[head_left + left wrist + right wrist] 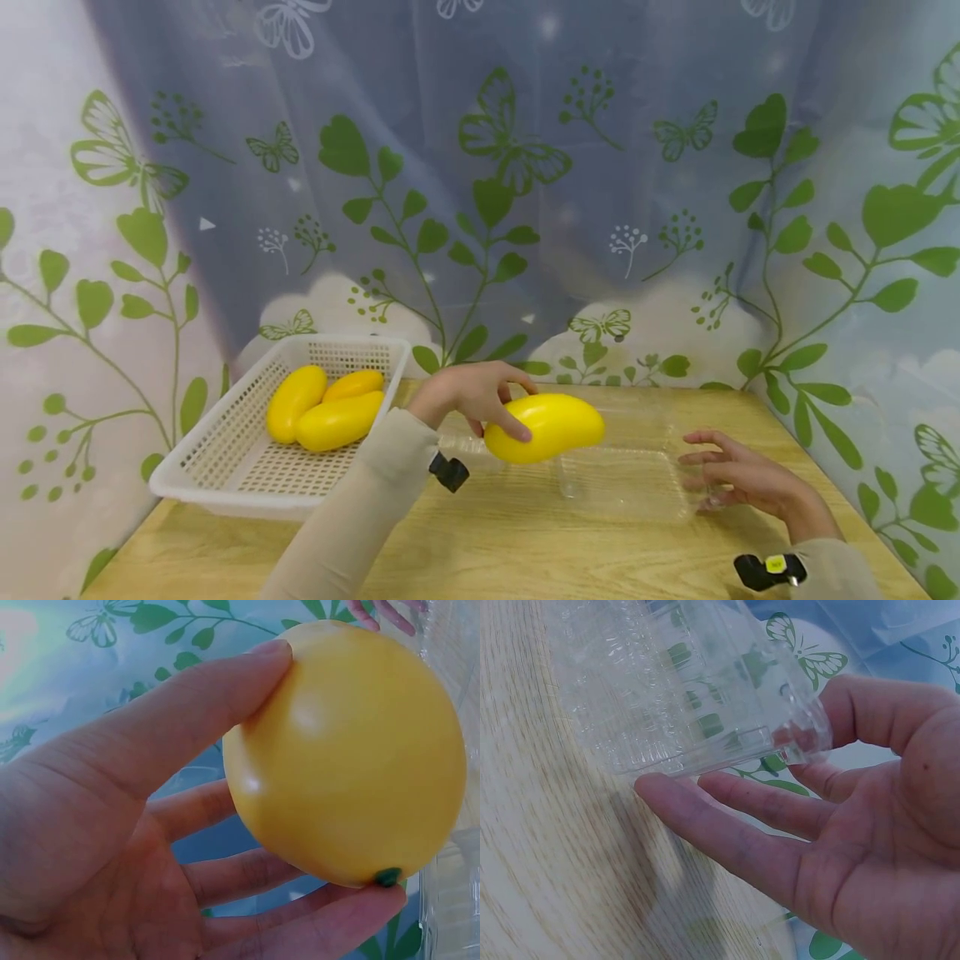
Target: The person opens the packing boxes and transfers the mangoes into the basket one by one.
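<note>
A yellow toy mango (546, 427) is held in my left hand (474, 395), raised over the left part of a clear plastic box (630, 483). In the left wrist view the thumb presses one side of the mango (345, 750) and the fingers lie along the other, near its small green stem. My right hand (750, 479) is at the right end of the box, fingers loosely extended. From the right wrist view, its fingertips lie along the edge of the box (727, 750), and the bent thumb shows at a corner, partly seen through the plastic.
On the left of the wooden table (480, 550) stands a white perforated basket (217, 496) with three more yellow toy mangoes (341, 421) inside. A patterned curtain (420, 167) hangs behind the table and along both sides.
</note>
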Tool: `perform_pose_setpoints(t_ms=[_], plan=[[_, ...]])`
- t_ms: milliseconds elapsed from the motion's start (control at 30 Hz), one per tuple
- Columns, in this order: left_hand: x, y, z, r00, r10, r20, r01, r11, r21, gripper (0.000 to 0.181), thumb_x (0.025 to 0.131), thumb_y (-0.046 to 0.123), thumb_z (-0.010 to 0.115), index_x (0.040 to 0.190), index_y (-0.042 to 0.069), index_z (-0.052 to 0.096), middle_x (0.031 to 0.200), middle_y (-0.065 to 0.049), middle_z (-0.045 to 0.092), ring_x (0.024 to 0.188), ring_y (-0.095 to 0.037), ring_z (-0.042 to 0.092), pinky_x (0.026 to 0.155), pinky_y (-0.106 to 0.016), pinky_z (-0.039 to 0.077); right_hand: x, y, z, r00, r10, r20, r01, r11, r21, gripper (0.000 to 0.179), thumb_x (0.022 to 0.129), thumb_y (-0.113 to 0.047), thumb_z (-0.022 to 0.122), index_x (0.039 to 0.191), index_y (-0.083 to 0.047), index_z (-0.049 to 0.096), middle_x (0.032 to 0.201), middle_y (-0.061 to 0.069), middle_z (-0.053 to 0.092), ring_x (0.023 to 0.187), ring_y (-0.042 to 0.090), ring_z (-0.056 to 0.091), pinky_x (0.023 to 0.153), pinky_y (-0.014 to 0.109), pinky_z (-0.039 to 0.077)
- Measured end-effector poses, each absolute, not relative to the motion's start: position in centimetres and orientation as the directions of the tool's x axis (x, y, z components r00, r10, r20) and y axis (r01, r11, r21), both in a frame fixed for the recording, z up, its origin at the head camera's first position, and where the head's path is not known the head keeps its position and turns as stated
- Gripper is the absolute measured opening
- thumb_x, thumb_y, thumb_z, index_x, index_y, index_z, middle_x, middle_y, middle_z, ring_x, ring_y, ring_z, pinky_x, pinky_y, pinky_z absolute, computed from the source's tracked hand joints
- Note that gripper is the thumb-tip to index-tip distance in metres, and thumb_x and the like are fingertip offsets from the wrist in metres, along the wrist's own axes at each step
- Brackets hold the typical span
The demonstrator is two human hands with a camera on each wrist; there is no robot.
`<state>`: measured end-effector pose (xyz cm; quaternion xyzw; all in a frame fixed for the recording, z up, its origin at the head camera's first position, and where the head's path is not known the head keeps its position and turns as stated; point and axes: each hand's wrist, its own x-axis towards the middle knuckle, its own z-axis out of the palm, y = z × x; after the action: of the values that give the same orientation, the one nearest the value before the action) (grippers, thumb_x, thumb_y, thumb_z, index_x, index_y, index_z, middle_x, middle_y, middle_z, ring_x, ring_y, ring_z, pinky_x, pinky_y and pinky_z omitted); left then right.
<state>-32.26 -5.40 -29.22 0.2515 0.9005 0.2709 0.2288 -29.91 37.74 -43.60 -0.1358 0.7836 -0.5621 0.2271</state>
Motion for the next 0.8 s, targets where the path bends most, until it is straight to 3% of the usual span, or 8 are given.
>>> perform_pose_setpoints(t_ms=[267, 567, 800], plan=[[-32.1, -6.1, -28.9, -0.775, 0.578, -0.257, 0.334, 0.719, 0.61, 0.07, 0.084, 0.031, 0.087, 0.147, 0.026, 0.056, 0.138, -0.017, 0.061, 0.098, -0.02, 0.07, 0.071, -0.036, 0.064, -29.9, 38.0, -43.8, -0.858, -0.476, -0.194, 0.037, 0.319, -0.947, 0.064, 0.104, -0.007, 0.05, 0.152, 0.01, 0.012, 0.153, 0.043, 0.033, 0.122, 0.032, 0.065, 0.087, 0.047, 0.063], [-32.0, -7.2, -28.6, -0.79, 0.56, -0.25, 0.317, 0.722, 0.615, 0.07, 0.085, 0.031, 0.086, 0.147, 0.027, 0.055, 0.142, -0.017, 0.059, 0.103, -0.022, 0.069, 0.073, -0.036, 0.064, -29.9, 37.9, -43.7, -0.862, -0.465, -0.2, 0.039, 0.332, -0.942, 0.067, 0.103, -0.007, 0.051, 0.153, 0.01, 0.01, 0.154, 0.044, 0.031, 0.122, 0.033, 0.066, 0.085, 0.046, 0.063], [-32.0, -8.2, -28.5, -0.8, 0.549, -0.241, 0.31, 0.723, 0.617, 0.07, 0.084, 0.03, 0.087, 0.146, 0.025, 0.056, 0.137, -0.016, 0.061, 0.095, -0.022, 0.07, 0.072, -0.036, 0.063, -29.8, 37.7, -43.6, -0.861, -0.466, -0.203, 0.046, 0.327, -0.944, 0.067, 0.104, -0.009, 0.052, 0.153, 0.01, 0.01, 0.154, 0.046, 0.028, 0.121, 0.032, 0.066, 0.086, 0.046, 0.063]])
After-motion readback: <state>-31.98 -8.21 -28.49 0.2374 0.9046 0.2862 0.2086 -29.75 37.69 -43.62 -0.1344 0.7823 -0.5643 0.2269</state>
